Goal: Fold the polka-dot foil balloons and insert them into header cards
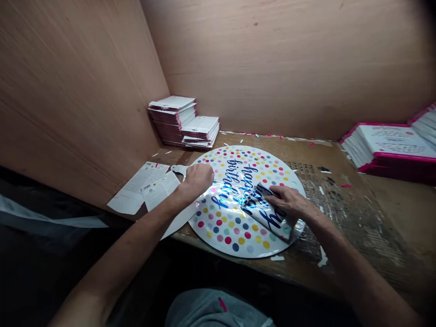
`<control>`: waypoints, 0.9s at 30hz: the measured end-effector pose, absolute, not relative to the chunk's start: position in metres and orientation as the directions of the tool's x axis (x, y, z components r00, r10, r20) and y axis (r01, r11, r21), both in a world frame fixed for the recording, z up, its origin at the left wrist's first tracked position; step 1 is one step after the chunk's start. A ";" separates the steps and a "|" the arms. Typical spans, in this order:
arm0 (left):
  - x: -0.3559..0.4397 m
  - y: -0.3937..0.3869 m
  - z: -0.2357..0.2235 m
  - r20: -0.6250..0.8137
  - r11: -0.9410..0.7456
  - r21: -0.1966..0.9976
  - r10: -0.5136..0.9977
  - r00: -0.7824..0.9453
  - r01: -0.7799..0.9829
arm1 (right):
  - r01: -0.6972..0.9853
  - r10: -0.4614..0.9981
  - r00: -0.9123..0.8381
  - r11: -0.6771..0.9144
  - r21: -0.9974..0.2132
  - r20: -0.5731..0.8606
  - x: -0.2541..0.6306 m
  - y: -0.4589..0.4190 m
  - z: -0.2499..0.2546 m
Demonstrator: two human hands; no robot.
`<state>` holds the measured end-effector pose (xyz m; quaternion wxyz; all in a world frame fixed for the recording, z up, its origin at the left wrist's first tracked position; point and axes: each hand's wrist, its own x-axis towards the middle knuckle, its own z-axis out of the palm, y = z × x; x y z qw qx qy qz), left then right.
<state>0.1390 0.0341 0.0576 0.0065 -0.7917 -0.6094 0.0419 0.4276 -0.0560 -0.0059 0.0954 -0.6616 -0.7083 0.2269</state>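
A round, flat foil balloon (pixel 229 240) with coloured dots and blue "happy birthday" lettering lies on the cardboard-covered tabletop. My left hand (pixel 199 178) is closed in a fist at the balloon's upper left part; whatever its fingers may hold is hidden. My right hand (pixel 289 200) pinches a folded piece of shiny film (pixel 267 213) with dark lettering, over the right part of the balloon. From here I cannot tell whether the film is joined to the balloon. A white tab (pixel 178 169) sticks out just left of my left hand.
White printed sheets (pixel 136 188) lie at the left. Behind them stand stacks of white, pink-edged packets (pixel 175 119), by the wooden side wall (pixel 85 91). More pink-edged printed packets (pixel 398 141) are stacked at the right. Paper scraps (pixel 277 258) are scattered on the cardboard.
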 end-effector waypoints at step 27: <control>0.148 -0.085 -0.004 0.239 -0.756 -0.093 0.615 0.751 0.648 | 0.462 0.995 0.098 -0.038 -0.886 0.008 0.438 -0.122 0.001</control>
